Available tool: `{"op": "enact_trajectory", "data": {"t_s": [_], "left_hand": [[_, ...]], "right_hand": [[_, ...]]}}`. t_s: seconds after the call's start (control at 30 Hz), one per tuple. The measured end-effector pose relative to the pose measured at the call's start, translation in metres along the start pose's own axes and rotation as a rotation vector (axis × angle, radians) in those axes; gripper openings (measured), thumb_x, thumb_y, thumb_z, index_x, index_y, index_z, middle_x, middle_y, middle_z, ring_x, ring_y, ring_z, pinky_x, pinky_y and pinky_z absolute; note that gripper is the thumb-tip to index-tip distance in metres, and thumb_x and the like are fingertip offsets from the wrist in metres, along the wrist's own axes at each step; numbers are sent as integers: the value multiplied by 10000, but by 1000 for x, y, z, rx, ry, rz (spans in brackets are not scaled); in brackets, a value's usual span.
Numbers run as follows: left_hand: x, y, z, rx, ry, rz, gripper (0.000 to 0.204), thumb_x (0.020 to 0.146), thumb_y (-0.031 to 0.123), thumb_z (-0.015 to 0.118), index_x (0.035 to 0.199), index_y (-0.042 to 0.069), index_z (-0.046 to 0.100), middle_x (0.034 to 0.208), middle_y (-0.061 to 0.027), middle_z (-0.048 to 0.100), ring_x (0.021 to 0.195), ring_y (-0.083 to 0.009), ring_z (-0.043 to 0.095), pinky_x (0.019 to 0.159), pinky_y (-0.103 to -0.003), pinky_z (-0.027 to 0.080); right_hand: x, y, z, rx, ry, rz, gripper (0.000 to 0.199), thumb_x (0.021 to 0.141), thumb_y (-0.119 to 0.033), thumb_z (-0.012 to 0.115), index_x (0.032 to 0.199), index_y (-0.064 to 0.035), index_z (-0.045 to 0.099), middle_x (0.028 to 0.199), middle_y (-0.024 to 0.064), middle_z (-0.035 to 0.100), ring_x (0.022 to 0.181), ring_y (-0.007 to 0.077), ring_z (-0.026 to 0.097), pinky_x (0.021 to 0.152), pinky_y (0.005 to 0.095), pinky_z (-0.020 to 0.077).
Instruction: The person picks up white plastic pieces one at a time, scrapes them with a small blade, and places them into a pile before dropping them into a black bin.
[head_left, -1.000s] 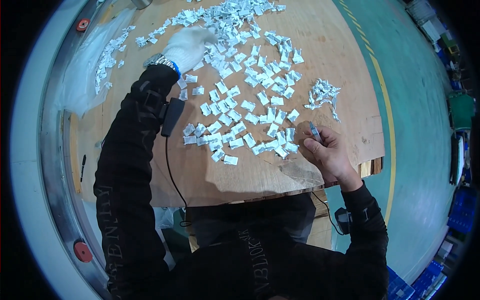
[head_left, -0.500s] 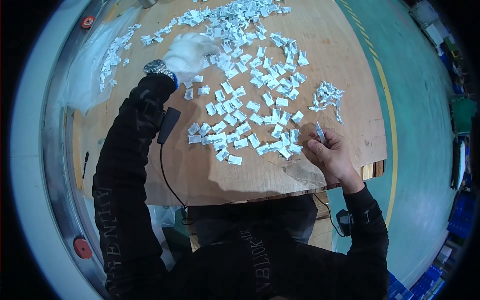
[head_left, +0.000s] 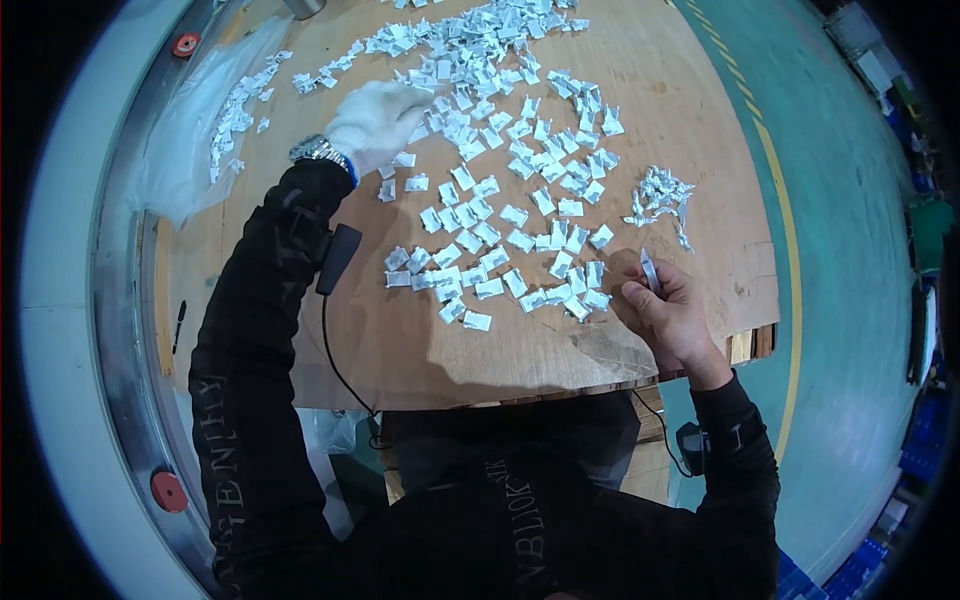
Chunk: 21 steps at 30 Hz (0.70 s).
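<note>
1. Small white packets point(head_left: 500, 215), flat and roughly square, are lying scattered across the wooden board point(head_left: 420, 340), thickest toward its far edge and thinning to single pieces near the person.
2. A separate little heap of crumpled white pieces point(head_left: 660, 195) is sitting apart on the right side of the board, just beyond the right hand.
3. A clear plastic bag point(head_left: 200, 150) with more white packets in it is lying off the board's far left corner.
4. The left hand point(head_left: 375, 115), wearing a white glove, is resting curled over the packets at the far left; whether it is gripping any is hidden.
5. The right hand point(head_left: 665, 310), bare, is pinching one thin silvery packet point(head_left: 649, 268) upright between thumb and fingers, near the board's right edge.
6. The packets' markings are too small to make out.
</note>
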<state>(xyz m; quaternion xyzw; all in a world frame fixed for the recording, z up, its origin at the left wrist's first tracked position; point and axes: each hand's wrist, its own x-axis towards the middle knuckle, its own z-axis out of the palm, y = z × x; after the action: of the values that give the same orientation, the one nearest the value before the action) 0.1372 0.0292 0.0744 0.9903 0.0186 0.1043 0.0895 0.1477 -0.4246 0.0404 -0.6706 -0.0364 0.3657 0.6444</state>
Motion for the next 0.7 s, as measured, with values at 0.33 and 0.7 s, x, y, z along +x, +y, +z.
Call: {"op": "enact_trajectory", "data": {"t_s": [0.33,0.7], "left_hand": [[23,-8,-1,-68,-251,-327,426,933,360,558,1219,99,735,1165,-167,736,1086,-343,691,962,-433,527],[24,5,-8,9,-101,-474,382,948,341,542,1126,77,752,1156,-156,728,1100,-345,674,979,-446,512]], "right_hand": [[1,1,1,-13,2,-18,206,990,-86,716,1162,6,649,929,-18,635,789,48,580,685,210,528],[3,5,-9,-153,-24,-32,195,994,-35,685,1180,12,646,964,10,663,887,96,665,817,277,606]]}}
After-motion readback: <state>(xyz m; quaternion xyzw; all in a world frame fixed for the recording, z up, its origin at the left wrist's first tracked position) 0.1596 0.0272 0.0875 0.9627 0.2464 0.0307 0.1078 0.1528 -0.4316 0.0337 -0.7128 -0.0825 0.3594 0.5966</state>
